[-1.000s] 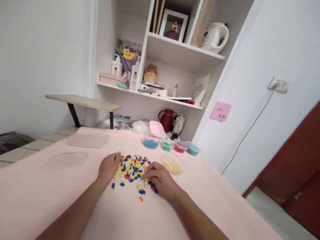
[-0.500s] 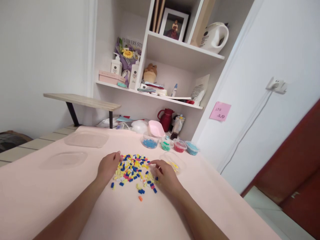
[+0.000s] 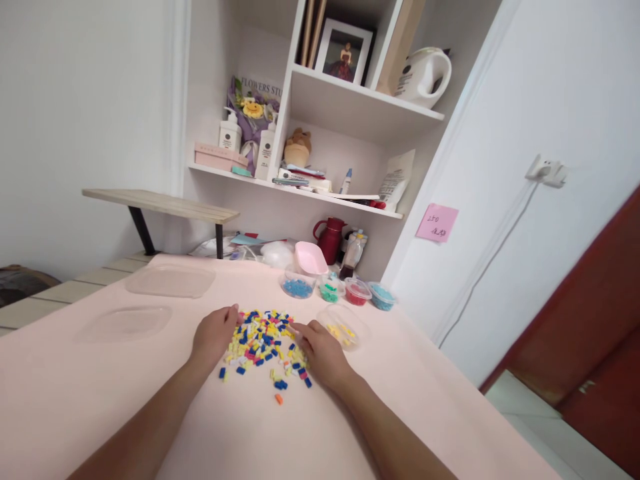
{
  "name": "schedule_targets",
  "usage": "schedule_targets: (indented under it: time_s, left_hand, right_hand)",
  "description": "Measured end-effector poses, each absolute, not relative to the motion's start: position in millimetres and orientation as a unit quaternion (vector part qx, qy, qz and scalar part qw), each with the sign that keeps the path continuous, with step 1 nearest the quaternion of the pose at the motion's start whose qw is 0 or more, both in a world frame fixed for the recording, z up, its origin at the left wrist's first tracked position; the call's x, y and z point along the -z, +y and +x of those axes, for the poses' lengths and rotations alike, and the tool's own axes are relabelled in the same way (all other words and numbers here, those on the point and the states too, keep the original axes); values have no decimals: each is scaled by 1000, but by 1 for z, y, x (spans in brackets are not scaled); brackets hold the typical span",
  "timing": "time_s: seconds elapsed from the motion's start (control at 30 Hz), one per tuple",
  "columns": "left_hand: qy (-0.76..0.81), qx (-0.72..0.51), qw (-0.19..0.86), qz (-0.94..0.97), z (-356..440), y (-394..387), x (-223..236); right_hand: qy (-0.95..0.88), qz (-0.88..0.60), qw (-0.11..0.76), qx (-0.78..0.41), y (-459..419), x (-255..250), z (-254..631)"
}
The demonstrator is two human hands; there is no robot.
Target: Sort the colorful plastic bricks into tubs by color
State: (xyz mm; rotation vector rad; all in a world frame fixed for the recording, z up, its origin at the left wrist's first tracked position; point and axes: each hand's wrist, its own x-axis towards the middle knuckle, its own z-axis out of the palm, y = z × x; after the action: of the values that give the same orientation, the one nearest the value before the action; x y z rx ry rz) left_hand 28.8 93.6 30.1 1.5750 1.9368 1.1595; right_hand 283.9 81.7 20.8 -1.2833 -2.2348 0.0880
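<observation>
A pile of small coloured building bricks [image 3: 263, 337], mostly yellow, blue and white with some pink and orange, is spread on the pink table cover [image 3: 250, 440]. My left hand [image 3: 216, 332] rests at the pile's left edge, fingers curled together; whether a brick is in them is hidden. From the right, my right hand [image 3: 320, 348] reaches over the pile with its index finger stretched out to touch the bricks, the other fingers loosely bent. Just beyond it lies a clear shallow container [image 3: 361, 330] with several yellow bricks [image 3: 343, 333] inside.
Behind the pile stand clear tubs of blue bricks [image 3: 298, 288], green bricks [image 3: 329, 291], red bricks [image 3: 358, 292] and light-blue bricks [image 3: 383, 297], plus a pink box [image 3: 311, 259]. Two clear lids [image 3: 170, 280] lie at left. A red jug [image 3: 330, 240] stands at the back.
My right hand has shifted slightly left and its index finger now reaches further over the bricks. More of the yellow bricks in the clear container show. My left hand stays at the pile's edge.
</observation>
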Motion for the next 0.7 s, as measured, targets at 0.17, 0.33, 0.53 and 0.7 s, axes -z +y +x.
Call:
schedule_targets:
  time_s: [0.17, 0.33, 0.53, 0.7]
  left_hand:
    - [693, -411, 195, 559, 29, 92, -32]
    - [691, -413, 194, 561, 28, 93, -31]
    - [692, -416, 192, 558, 29, 92, -32]
    - [690, -418, 194, 558, 29, 91, -33]
  right_hand:
    - [-837, -471, 278, -30, 83, -19, 281]
    - [-849, -442, 286, -43, 82, -21, 283]
    - [-877, -412, 246, -28, 83, -24, 283]
    - [-869, -412, 267, -63, 83, -25, 283]
